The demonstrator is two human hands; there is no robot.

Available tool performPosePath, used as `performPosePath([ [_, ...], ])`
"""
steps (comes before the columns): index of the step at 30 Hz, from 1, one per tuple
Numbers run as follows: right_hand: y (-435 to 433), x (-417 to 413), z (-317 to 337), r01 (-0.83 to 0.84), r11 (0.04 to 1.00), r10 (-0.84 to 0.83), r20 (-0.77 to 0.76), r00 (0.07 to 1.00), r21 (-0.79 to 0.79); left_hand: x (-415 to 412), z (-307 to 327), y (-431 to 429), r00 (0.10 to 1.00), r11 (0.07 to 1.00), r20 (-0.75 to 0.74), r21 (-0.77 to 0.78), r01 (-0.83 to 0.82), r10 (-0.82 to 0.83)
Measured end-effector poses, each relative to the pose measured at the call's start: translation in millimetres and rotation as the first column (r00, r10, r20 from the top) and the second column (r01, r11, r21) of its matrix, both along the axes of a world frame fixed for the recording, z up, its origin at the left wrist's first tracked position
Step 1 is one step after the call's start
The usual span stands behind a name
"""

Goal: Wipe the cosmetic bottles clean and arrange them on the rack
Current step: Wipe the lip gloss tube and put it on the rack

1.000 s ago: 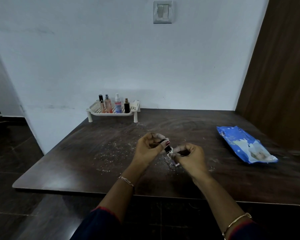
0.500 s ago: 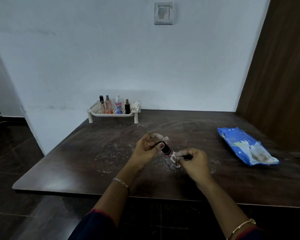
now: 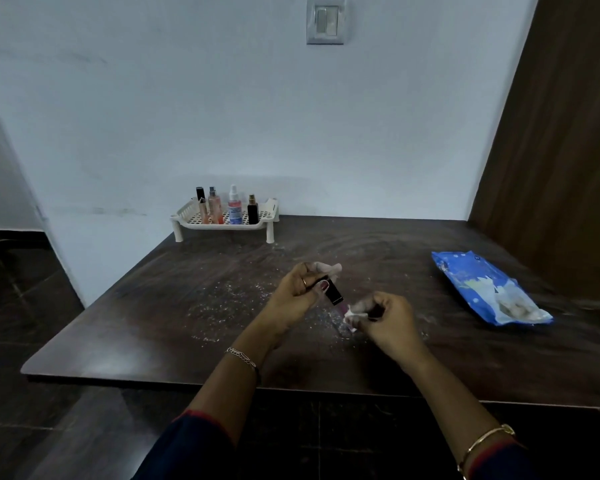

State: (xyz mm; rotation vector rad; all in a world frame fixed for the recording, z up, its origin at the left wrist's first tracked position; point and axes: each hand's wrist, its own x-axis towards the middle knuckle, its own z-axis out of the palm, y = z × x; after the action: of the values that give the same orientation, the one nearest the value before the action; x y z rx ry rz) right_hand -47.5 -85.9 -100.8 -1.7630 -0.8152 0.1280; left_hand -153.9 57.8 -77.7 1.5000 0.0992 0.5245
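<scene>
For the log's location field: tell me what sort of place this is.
Probably a room in a home. A dark wooden table stands against a plain wall with a light switch, and a white rack of cosmetic bottles and a blue packet sit on it.

We see a small black-capped cosmetic bottle (image 3: 334, 292) tilted, cap up-left, its lower end wrapped in a crumpled white wipe (image 3: 354, 311). 4 other bottles (image 3: 235, 209) stand upright in a row on the white perforated plastic rack (image 3: 187, 216) well behind it.
</scene>
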Motion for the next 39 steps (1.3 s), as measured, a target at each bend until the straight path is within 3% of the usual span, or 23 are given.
performPosePath([
  [3,-6.6,3.1,-8.2,0.059,0.994,-0.051,0.079,0.996,-0.093,3.1,-1.8,-3.3,0.999,0.998,-0.036,-0.061,-0.032,0.029],
  [8,-8.2,1.8,-4.5,0.061,0.988,-0.05,0.077,0.996,-0.141,6.9,-3.9,-11.8,0.984,0.984,-0.029,-0.004,-0.177,0.177],
  [12,-5.1,-2.2,14.5,0.041,0.999,-0.041,0.012,0.999,0.018,10.2,-6.5,-13.0,0.958,0.958,-0.003,-0.036,-0.286,0.286],
  [15,2.6,-6.8,33.0,0.049,0.984,-0.047,-0.015,0.999,0.169,11.1,-6.7,-16.5,0.958,0.957,0.007,-0.045,-0.286,0.286],
  [18,11.6,-14.9,42.0,-0.016,0.975,0.016,0.002,1.0,0.221,10.7,-3.0,-24.1,0.968,0.958,0.025,-0.15,-0.242,0.249],
  [22,11.6,-19.5,29.3,-0.015,0.991,0.002,0.099,0.995,0.134,5.4,4.0,-21.7,0.943,0.911,0.114,-0.318,-0.262,0.312],
  [26,2.5,-13.1,13.4,-0.012,0.999,0.009,0.078,0.997,0.049,0.0,13.0,-13.3,0.918,0.867,0.127,-0.398,-0.3,0.376],
  [30,-1.3,-8.6,4.5,0.165,0.986,-0.163,0.129,0.978,-0.007,-0.1,15.3,-12.4,0.902,0.847,0.132,-0.421,-0.323,0.41],
  [31,1.0,-8.9,1.9,0.201,0.979,-0.202,0.06,0.977,0.023,0.4,15.4,-13.2,0.898,0.846,0.131,-0.417,-0.334,0.419],
  [33,9.6,-12.5,0.8,0.245,0.957,-0.191,-0.301,0.934,0.154,1.2,15.5,-17.1,0.888,0.845,0.137,-0.399,-0.355,0.438],
  [35,20.3,-18.8,4.3,0.303,0.92,-0.078,-0.64,0.765,0.251,1.3,16.2,-21.1,0.87,0.846,0.154,-0.364,-0.39,0.468],
  [39,30.6,-30.9,16.1,0.272,0.899,0.132,-0.804,0.579,0.343,-0.2,22.5,-25.9,0.844,0.859,0.182,-0.202,-0.47,0.505],
])
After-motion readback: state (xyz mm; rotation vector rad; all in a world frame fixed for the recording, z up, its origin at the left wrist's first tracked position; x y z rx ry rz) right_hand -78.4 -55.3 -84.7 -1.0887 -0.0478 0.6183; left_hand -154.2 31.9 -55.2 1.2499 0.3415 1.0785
